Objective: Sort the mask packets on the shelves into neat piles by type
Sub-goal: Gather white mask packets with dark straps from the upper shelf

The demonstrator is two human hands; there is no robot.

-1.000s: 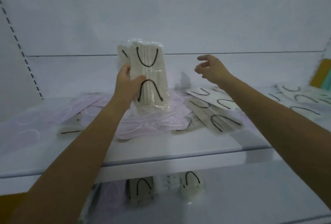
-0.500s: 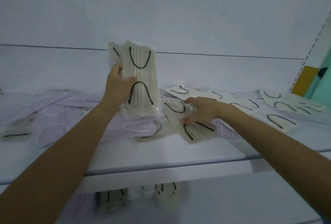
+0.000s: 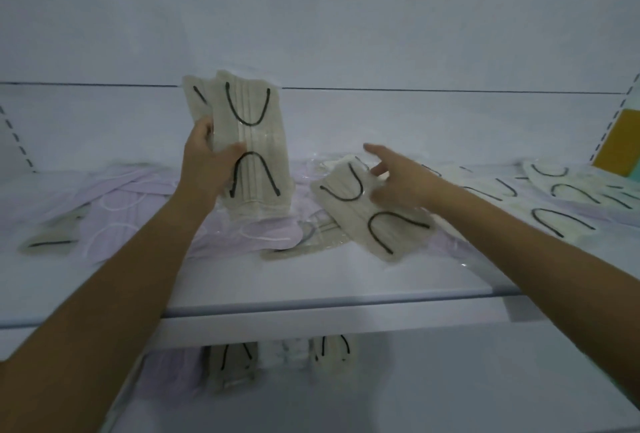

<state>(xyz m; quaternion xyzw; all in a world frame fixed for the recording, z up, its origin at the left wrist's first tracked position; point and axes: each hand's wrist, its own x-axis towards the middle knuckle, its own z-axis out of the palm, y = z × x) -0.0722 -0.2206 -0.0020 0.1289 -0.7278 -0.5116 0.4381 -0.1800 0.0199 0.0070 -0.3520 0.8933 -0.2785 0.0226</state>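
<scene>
- One view: head cam, wide-angle, worn by the person.
- It faces forward and slightly down into a white shelf unit, whose back panel [image 3: 346, 17] fills the upper half of the frame.
- The upper shelf [image 3: 311, 280] front edge crosses the lower middle, rising a little toward the right.
- The lower shelf [image 3: 450, 391] shows only in the bottom strip.
- Close range: both forearms enter from the lower corners. The left hand [image 3: 204, 169] grips a beige packet stack [image 3: 252, 142] centre-left. The right hand [image 3: 401, 183] is on a beige packet [image 3: 370, 214] right of centre.
- Lens distortion: the perforated uprights [image 3: 620, 114] at both side edges lean inward.
- The right hand area is motion-blurred.
</scene>
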